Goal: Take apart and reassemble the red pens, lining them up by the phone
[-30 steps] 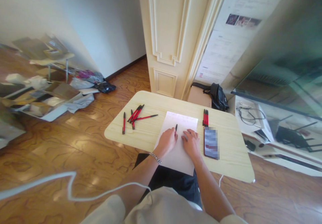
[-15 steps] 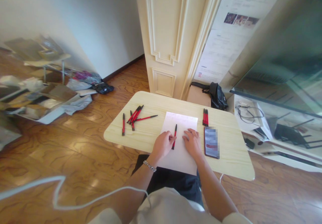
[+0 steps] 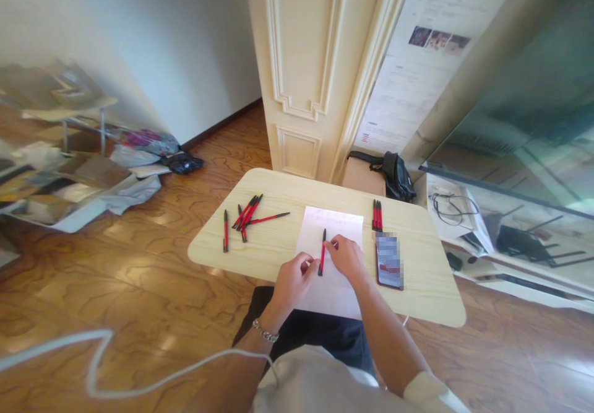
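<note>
Red-and-black pen (image 3: 322, 255): likely light, stiff, apt to roll

The pen lies over the paper (image 3: 329, 298), just left of the right hand (image 3: 343, 254), whose fingertips meet its upper barrel; whether they grip it I cannot tell. The left hand (image 3: 294, 277) is loosely curled, finger and thumb parted, just beside the pen's lower end. The slim barrel looks smooth and hardly fragile; mid-barrel, between both hands, seems the surest hold.
</note>
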A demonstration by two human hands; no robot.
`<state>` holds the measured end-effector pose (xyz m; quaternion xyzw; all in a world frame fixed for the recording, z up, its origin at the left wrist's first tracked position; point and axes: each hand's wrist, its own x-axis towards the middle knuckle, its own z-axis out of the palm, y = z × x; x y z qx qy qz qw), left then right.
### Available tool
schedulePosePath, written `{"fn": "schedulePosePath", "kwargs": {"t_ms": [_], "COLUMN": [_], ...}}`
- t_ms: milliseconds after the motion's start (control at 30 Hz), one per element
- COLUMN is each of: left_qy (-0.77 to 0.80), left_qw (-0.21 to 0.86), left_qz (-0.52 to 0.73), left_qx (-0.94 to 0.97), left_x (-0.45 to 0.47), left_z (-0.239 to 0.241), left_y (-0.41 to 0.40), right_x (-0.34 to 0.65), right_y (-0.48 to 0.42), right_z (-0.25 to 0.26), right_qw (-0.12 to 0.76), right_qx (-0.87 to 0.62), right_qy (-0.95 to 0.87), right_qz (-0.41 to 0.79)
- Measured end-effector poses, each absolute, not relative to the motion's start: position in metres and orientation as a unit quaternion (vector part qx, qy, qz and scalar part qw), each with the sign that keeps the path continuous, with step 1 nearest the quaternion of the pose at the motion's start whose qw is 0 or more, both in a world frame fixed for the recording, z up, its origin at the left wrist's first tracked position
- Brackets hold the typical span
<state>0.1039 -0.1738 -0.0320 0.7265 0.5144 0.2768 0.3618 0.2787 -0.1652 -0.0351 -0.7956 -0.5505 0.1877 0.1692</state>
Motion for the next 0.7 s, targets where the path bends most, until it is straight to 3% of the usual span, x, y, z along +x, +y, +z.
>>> {"fn": "schedulePosePath", "kwargs": {"t_ms": [167, 333, 400, 500, 600, 700], "left_qy": [0.514, 0.519, 0.514, 0.494, 0.440, 0.378], "left_qw": [0.357, 0.376, 0.387, 0.436, 0.567, 0.691], "left_qz": [0.273, 0.277, 0.299, 0.328, 0.335, 0.345], "left_qx": [0.730, 0.716, 0.705, 0.677, 0.610, 0.511], "left_x": [0.102, 0.102, 0.102, 0.106, 0.116, 0.128], "left_z": [-0.031, -0.026, -0.026, -0.028, -0.032, -0.033], "left_y": [-0.178, -0.178, -0.177, -0.173, -0.171, -0.171], "right_x": [0.267, 0.272, 0.277, 0.281, 0.277, 0.269], "right_y": [-0.145, -0.138, -0.140, -0.149, -0.164, -0.177], "right_z": [-0.034, -0.036, -0.036, -0.034, -0.030, -0.025], "right_qw": [0.092, 0.091, 0.139, 0.285, 0.434, 0.492], "right_qx": [-0.826, -0.825, -0.812, -0.737, -0.613, -0.540], "right_qy": [-0.533, -0.526, -0.524, -0.520, -0.478, -0.418], "right_qz": [0.160, 0.186, 0.217, 0.324, 0.456, 0.541]}}
